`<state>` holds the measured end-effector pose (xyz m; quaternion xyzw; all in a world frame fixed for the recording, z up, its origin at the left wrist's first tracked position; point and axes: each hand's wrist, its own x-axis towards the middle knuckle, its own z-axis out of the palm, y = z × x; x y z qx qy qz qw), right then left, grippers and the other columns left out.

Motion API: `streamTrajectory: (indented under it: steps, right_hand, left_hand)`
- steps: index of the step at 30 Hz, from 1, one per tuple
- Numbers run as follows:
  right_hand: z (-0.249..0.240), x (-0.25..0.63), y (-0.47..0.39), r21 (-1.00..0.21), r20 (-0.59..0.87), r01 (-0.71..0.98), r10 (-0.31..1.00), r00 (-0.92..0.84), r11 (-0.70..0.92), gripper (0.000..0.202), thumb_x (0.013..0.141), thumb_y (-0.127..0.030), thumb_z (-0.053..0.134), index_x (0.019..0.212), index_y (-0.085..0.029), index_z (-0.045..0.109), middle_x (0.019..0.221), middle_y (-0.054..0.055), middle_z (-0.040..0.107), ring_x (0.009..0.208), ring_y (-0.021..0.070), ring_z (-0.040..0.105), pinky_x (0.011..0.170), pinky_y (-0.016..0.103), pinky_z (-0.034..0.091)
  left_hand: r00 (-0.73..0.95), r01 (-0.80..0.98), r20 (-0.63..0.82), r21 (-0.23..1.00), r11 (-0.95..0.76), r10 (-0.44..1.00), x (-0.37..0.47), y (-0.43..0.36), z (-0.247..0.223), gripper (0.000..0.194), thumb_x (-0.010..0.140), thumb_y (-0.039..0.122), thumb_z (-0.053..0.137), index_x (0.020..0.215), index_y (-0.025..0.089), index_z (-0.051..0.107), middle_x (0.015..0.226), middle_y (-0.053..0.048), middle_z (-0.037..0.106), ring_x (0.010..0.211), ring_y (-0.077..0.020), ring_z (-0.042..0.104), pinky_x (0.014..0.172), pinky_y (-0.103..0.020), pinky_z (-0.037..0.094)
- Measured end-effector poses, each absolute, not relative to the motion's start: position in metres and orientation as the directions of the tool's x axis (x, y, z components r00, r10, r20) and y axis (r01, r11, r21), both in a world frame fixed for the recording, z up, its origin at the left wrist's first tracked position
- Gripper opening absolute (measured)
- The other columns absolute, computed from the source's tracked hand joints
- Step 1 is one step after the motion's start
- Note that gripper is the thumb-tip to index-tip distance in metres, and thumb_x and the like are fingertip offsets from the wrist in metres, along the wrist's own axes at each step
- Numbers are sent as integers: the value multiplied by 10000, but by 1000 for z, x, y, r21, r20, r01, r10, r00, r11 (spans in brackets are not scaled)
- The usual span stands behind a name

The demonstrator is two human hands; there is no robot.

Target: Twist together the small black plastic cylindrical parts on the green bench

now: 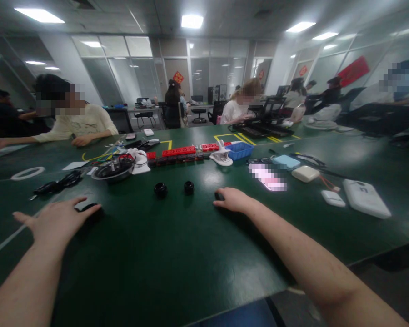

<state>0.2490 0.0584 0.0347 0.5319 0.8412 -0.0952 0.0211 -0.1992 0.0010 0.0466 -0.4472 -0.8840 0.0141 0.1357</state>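
My left hand (56, 222) is at the left of the green table, thumb and forefinger around a black rounded object (88, 207) that the hand partly hides. Its outer fingers are spread wide. To the right, my right hand (233, 200) has its fingers closed about a small dark piece (219, 196), mostly covered by them. On the tabletop between the hands stand two short black ring-shaped parts, the left one (160, 190) slightly larger than the right one (188, 187).
Beyond the rings lie a row of red blocks (179, 151), a white stand (221, 156) and a blue basket (239, 151). A metal bowl (112, 175) with cables sits left. A phone (266, 177), white cases and a power bank (366, 198) lie right. Several people sit around.
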Motion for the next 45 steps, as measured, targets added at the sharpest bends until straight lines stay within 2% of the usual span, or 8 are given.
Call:
streamTrajectory:
  steps: [4, 8, 11, 15, 18, 33, 39, 45]
  right_hand:
    - [35, 249, 58, -139, -140, 898, 890, -434, 416, 479, 801, -484, 477, 1168, -177, 501, 1068, 111, 599, 940, 238, 569, 755, 284, 424]
    - [35, 249, 59, -139, -144, 899, 889, -434, 416, 491, 803, -486, 475, 1180, -174, 491, 1074, 114, 596, 952, 238, 564, 767, 283, 421]
    - [35, 249, 58, -138, -145, 902, 892, -428, 410, 501, 802, -494, 472, 1187, -173, 485, 1074, 117, 594, 951, 238, 565, 766, 284, 421]
    - [36, 248, 57, -135, -135, 903, 895, -425, 408, 496, 797, -500, 477, 1177, -180, 492, 1071, 116, 592, 947, 235, 565, 764, 281, 421]
    - [35, 248, 56, -130, -129, 902, 895, -427, 412, 489, 800, -495, 476, 1172, -177, 491, 1066, 121, 591, 946, 234, 565, 766, 282, 420]
    - [30, 248, 60, -117, -112, 897, 892, -438, 426, 492, 795, -483, 486, 1170, -164, 490, 1052, 131, 592, 956, 244, 564, 782, 294, 417]
    - [31, 250, 63, -159, -111, 900, 898, -425, 406, 479, 804, -474, 479, 1190, -191, 471, 1075, 108, 589, 967, 230, 560, 779, 275, 414]
    - [30, 249, 63, -177, -110, 902, 903, -415, 393, 463, 805, -467, 486, 1185, -203, 475, 1072, 101, 592, 956, 231, 563, 763, 276, 416]
  left_hand:
    - [-530, 787, 349, -138, 602, 773, -185, -2, 46, 528, 792, 605, 267, 1119, 301, 550, 1281, -70, 487, 1171, -330, 384, 931, -670, 21]
    - [-331, 874, 623, -81, 478, 709, -160, -9, 47, 556, 831, 559, 200, 1215, 236, 438, 1304, -82, 453, 1195, -274, 366, 951, -660, 1]
    - [-310, 879, 713, -37, 475, 630, -137, -14, 51, 672, 832, 565, 214, 1315, 104, 289, 1380, -205, 288, 1280, -366, 173, 920, -686, 99]
    - [-263, 906, 721, -45, 422, 642, -102, -14, 61, 694, 868, 506, 220, 1364, 40, 87, 1441, -210, 42, 1305, -371, -38, 987, -612, 68]
    - [-256, 928, 643, -46, 370, 722, -75, -3, 68, 735, 859, 536, 247, 1376, 61, 29, 1447, -197, -11, 1311, -345, -81, 1016, -571, 50]
    - [-257, 966, 285, 99, 239, 923, -18, 91, 50, 763, 810, 644, 126, 1350, 125, 269, 1448, -166, 101, 1313, -371, 13, 965, -651, 77]
    - [-91, 992, 94, 98, 81, 991, -20, 100, 29, 516, 856, 504, 237, 1186, 232, 525, 1228, -64, 541, 1110, -269, 497, 883, -389, 428]
    - [-85, 994, 28, 70, 82, 996, -23, 108, 27, 398, 851, 395, 339, 1146, 244, 558, 1174, -61, 582, 1042, -268, 549, 789, -348, 478]
